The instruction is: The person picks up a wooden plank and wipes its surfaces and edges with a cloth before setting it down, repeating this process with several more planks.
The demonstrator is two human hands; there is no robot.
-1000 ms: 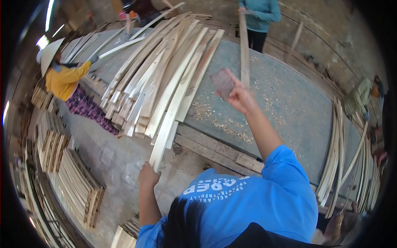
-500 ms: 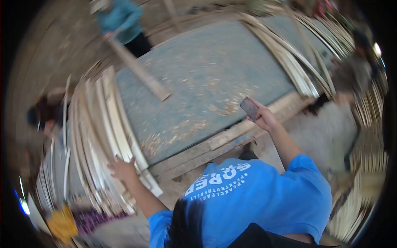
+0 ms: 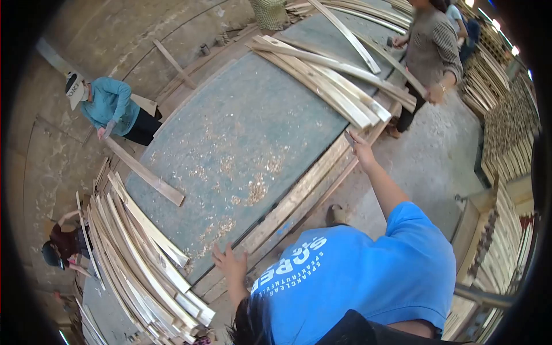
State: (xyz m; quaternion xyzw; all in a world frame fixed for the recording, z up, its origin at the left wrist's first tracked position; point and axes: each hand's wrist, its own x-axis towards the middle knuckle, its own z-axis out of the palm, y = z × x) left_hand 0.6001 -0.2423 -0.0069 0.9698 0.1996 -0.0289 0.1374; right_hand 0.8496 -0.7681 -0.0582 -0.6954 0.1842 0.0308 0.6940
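Observation:
My right hand (image 3: 361,148) is closed around a small flat grey block (image 3: 349,138), seen nearly edge-on, close to the table's near edge. The block's exact kind I cannot make out. My left hand (image 3: 231,265) has its fingers spread and holds nothing; it is over the near edge of the blue-grey table (image 3: 201,138), beside the left-hand pile of wooden strips (image 3: 146,259). Wood shavings (image 3: 256,190) are scattered over the tabletop. A second pile of wooden strips (image 3: 322,77) lies across the table on the right, beyond my right hand.
Across the table a person in a teal top (image 3: 112,100) holds a wooden board (image 3: 146,175) resting on it. Another person in a striped shirt (image 3: 440,49) stands at the right with a strip. One more person (image 3: 63,247) works at the far left. Stacked wood (image 3: 506,121) lines the right side.
The view has swung so the tabletop and strips appear shifted. My left hand has gone from over the left strips to the table's near edge. My right hand still holds the block, now turned edge-on.

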